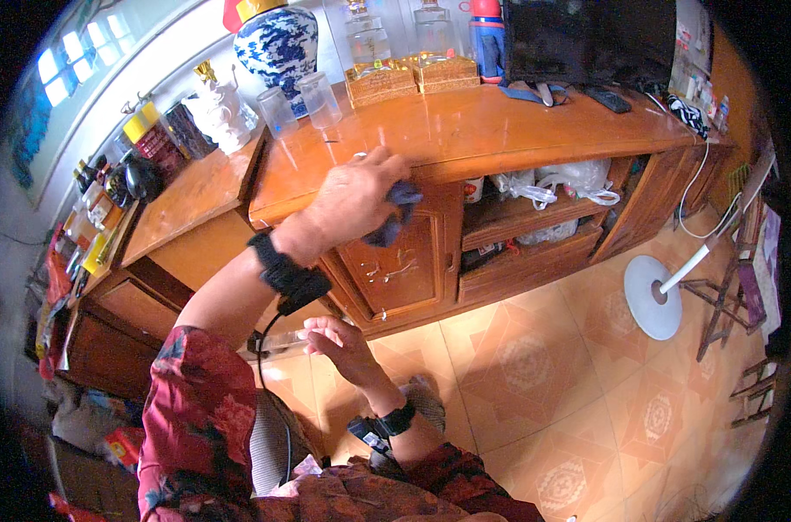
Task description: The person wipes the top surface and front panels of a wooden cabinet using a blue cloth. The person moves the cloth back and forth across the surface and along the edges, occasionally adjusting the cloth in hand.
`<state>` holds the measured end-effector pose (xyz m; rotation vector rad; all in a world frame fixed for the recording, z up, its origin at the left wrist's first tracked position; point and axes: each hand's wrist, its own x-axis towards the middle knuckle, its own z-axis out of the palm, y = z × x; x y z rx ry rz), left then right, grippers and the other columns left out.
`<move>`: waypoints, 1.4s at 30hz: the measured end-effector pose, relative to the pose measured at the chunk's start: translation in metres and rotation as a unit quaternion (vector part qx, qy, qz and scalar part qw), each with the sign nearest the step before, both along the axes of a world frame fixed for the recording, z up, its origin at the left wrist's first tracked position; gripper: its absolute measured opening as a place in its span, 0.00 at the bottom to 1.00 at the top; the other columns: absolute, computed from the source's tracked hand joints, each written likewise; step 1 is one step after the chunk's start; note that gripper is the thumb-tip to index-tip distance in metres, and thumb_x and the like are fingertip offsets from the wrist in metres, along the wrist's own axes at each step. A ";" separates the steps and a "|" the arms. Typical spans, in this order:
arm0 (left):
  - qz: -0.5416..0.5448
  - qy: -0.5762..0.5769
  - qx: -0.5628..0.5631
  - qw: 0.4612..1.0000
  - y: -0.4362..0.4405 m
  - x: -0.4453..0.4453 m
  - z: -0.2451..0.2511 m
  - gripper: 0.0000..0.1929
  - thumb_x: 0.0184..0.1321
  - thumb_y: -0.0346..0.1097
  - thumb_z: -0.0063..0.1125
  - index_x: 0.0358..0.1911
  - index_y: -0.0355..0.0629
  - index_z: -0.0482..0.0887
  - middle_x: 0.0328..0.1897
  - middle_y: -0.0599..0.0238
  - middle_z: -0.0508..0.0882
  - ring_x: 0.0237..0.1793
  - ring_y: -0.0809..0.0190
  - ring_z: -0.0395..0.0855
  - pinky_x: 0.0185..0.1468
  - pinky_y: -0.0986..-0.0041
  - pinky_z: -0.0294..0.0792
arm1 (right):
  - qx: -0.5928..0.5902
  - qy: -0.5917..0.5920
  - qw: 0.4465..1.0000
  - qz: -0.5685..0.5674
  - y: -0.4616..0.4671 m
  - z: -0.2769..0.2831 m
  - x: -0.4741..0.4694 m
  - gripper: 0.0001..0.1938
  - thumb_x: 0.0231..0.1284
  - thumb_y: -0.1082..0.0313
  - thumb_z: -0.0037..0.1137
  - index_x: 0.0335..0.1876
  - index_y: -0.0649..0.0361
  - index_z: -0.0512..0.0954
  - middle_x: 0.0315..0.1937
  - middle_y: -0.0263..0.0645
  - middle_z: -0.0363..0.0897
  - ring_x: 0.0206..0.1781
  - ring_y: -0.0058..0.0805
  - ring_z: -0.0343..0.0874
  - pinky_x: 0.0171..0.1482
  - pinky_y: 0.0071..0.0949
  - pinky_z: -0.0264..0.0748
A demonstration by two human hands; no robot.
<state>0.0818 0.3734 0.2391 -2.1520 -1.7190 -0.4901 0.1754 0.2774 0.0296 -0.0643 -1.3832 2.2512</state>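
My left hand (359,189) reaches over the front edge of the orange-brown wooden cabinet top (460,134). It grips a dark blue cloth (394,215), which hangs down before the carved cabinet door (395,264). Beyond that hand, two clear cups (319,101) stand on the cabinet top. My right hand (343,352) is lower, in front of the cabinet, with its fingers curled. A clear object (281,340) shows at its fingertips, partly behind a black cable; whether the fingers grip it is hard to tell. Both wrists wear black straps.
Along the back stand a blue-and-white jar (278,49), two decanters on gold bases (382,81), a blue-and-red bottle (490,46) and a dark screen (588,42). A white figurine (222,117) is left. Plastic bags (571,179) fill a shelf. A round white stand base (653,297) rests on floor tiles.
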 end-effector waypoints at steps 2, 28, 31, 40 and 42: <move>0.038 -0.020 -0.003 0.999 -0.020 -0.011 0.005 0.16 0.51 0.31 0.66 0.44 0.43 0.77 0.41 0.54 0.79 0.43 0.42 0.82 0.44 0.55 0.76 | -0.002 0.007 1.000 -0.001 0.001 0.000 0.002 0.22 0.70 0.52 0.58 0.55 0.65 0.75 0.43 0.41 0.82 0.43 0.26 0.83 0.48 0.28 0.81; 0.211 -0.111 0.099 0.966 -0.092 -0.079 0.000 0.12 0.61 0.38 0.62 0.43 0.43 0.77 0.44 0.49 0.82 0.45 0.40 0.83 0.45 0.55 0.74 | -0.037 -0.009 0.999 -0.010 0.006 -0.002 0.011 0.15 0.71 0.62 0.57 0.53 0.65 0.77 0.44 0.39 0.83 0.46 0.26 0.83 0.51 0.27 0.81; 0.234 -0.121 0.089 0.961 -0.132 -0.102 -0.009 0.12 0.61 0.37 0.62 0.44 0.44 0.76 0.43 0.50 0.82 0.45 0.39 0.82 0.45 0.55 0.74 | -0.026 -0.019 0.999 0.002 0.005 0.002 0.010 0.14 0.71 0.63 0.56 0.53 0.65 0.77 0.45 0.40 0.83 0.49 0.27 0.83 0.53 0.29 0.82; 0.258 -0.269 0.078 0.925 -0.195 -0.097 -0.044 0.11 0.61 0.34 0.64 0.44 0.41 0.79 0.39 0.53 0.83 0.42 0.49 0.85 0.46 0.62 0.76 | -0.017 -0.011 1.000 -0.012 0.000 0.000 0.000 0.14 0.72 0.64 0.54 0.56 0.64 0.76 0.46 0.40 0.84 0.44 0.25 0.82 0.51 0.26 0.79; 0.221 -0.355 0.132 0.899 -0.183 -0.098 -0.032 0.10 0.63 0.30 0.63 0.46 0.41 0.80 0.40 0.55 0.83 0.42 0.58 0.84 0.46 0.67 0.75 | -0.005 -0.009 1.000 0.000 0.001 0.001 -0.003 0.14 0.72 0.63 0.54 0.55 0.63 0.76 0.46 0.39 0.84 0.44 0.25 0.82 0.51 0.27 0.79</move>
